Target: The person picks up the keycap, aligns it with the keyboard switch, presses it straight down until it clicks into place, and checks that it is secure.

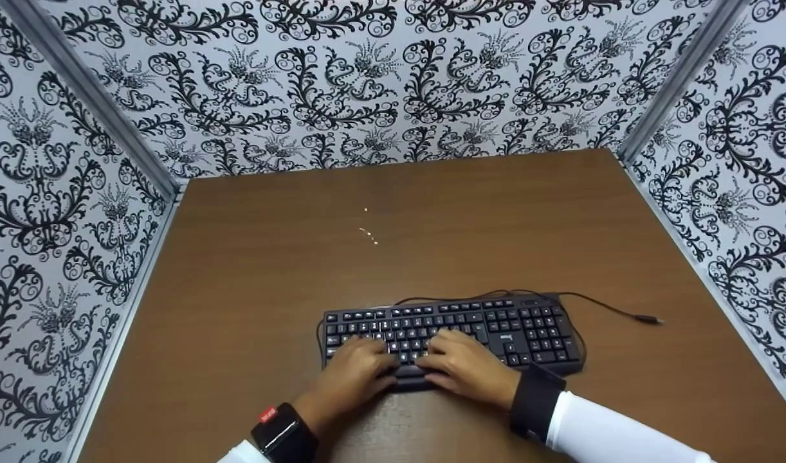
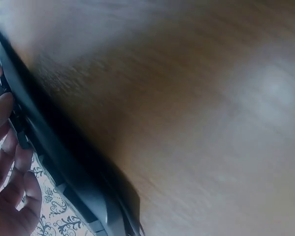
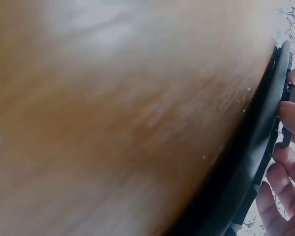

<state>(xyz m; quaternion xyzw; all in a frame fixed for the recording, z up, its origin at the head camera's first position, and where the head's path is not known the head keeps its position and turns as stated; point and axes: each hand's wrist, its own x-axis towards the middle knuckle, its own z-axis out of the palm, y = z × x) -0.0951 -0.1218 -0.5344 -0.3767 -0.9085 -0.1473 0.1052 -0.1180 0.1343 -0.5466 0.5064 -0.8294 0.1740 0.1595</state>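
A black computer keyboard point(image 1: 505, 341) lies flat near the front of the brown table. Over its left half my left hand point(image 1: 361, 370) rests with fingertips on the keys and the thumb at the space bar point(image 1: 411, 371). Beside it, my right hand point(image 1: 464, 366) touches the middle keys, its thumb also near the space bar. Both sets of fingers are relaxed and slightly bent, gripping nothing. In the left wrist view, the left fingers point(image 2: 10, 162) reach over the keyboard's front edge point(image 2: 64, 142). The right fingers point(image 3: 285, 172) do likewise in the right wrist view.
The keyboard's cable point(image 1: 599, 302) runs behind it and ends in a plug point(image 1: 648, 319) on the right. Small pale marks point(image 1: 369, 235) show on the wooden table point(image 1: 251, 257). Patterned black-and-white panels point(image 1: 367, 83) enclose the back and sides.
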